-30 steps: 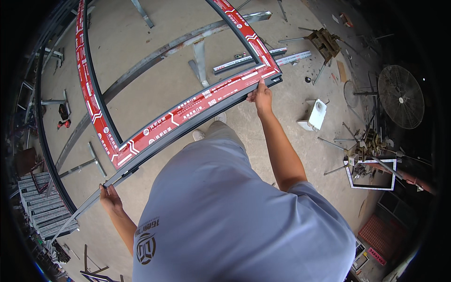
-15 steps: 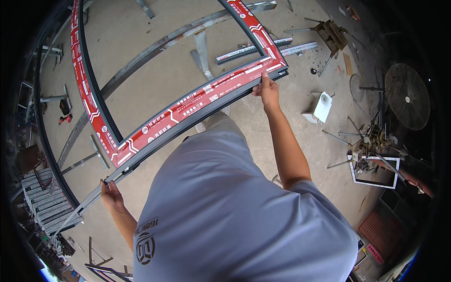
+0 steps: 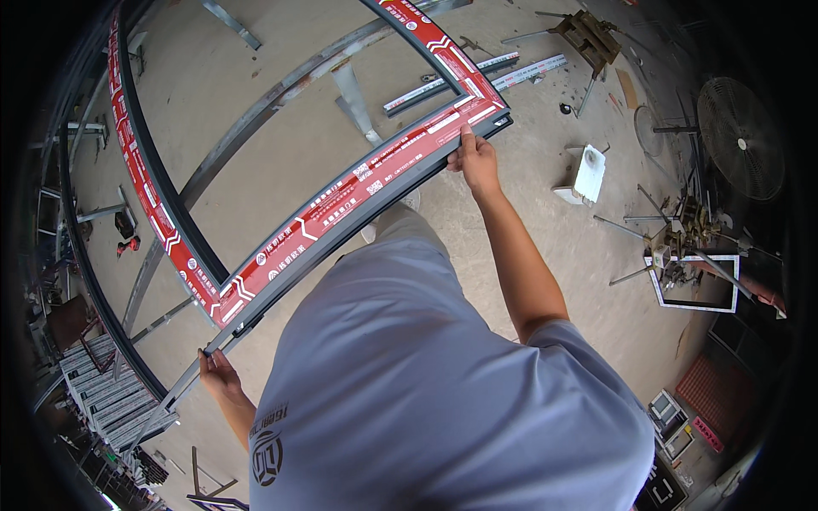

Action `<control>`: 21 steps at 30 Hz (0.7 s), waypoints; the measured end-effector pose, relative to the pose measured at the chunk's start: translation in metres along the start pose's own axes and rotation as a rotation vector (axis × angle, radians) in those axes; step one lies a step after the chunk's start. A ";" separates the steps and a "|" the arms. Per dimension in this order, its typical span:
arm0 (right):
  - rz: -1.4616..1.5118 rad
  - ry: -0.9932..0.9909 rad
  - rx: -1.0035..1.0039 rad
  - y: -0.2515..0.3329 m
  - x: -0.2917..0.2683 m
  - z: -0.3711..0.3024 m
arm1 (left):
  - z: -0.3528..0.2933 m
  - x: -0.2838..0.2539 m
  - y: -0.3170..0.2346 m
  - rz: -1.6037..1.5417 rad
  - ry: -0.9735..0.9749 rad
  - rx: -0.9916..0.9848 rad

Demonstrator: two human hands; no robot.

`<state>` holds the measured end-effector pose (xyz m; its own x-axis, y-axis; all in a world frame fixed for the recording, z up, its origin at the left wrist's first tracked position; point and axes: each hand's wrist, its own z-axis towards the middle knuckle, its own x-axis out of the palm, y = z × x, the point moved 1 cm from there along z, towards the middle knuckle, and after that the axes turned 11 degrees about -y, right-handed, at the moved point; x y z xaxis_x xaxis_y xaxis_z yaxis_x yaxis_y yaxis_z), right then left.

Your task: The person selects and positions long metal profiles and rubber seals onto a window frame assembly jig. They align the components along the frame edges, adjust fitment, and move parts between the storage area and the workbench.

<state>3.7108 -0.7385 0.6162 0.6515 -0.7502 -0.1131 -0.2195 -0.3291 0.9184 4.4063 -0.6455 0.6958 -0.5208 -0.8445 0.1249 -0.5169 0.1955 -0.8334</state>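
A large dark window frame (image 3: pixel 307 228), covered with red printed protective film, lies in front of me with its near bar slanting from lower left to upper right. My right hand (image 3: pixel 475 160) is closed on the dark outer edge of that bar, close to its right corner, with a fingertip on the red film. Beyond the left corner, my left hand (image 3: pixel 223 376) pinches a thin grey metal strip (image 3: pixel 189 380) that runs along the frame's edge and on to the lower left. Part of the left fingers is hidden behind the strip.
Curved-looking steel rails (image 3: pixel 256 106) pass under the frame. Profile bars (image 3: pixel 532 71) lie on the floor beyond. On the right are a white stool-like object (image 3: pixel 588 175), a large fan (image 3: pixel 740 140) and a small white frame (image 3: pixel 694 305). Stacked profiles (image 3: pixel 111 387) stand at left.
My view has turned slightly, so the surroundings shift in the picture. Both hands keep their grips, with the frame and strip nearly unchanged between them.
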 end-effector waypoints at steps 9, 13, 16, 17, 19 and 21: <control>-0.053 -0.035 0.027 0.005 0.002 -0.001 | -0.030 0.022 0.007 0.038 0.009 -0.001; -0.062 -0.034 0.024 0.007 0.002 -0.001 | -0.034 0.028 0.012 0.054 0.049 -0.045; -0.046 -0.030 0.014 0.007 0.001 -0.001 | -0.032 0.028 0.015 0.038 0.058 -0.079; -0.050 -0.035 0.022 0.007 0.001 0.000 | -0.030 0.028 0.016 0.028 0.063 -0.086; -0.051 -0.040 0.026 0.005 0.002 0.001 | -0.026 0.026 0.016 0.039 0.055 -0.112; -0.053 -0.050 0.030 0.003 0.003 0.003 | -0.024 0.024 0.017 0.050 0.051 -0.145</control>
<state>3.7101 -0.7428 0.6172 0.6259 -0.7587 -0.1805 -0.2079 -0.3855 0.8990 4.3687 -0.6510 0.6975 -0.5797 -0.8066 0.1156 -0.5806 0.3094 -0.7531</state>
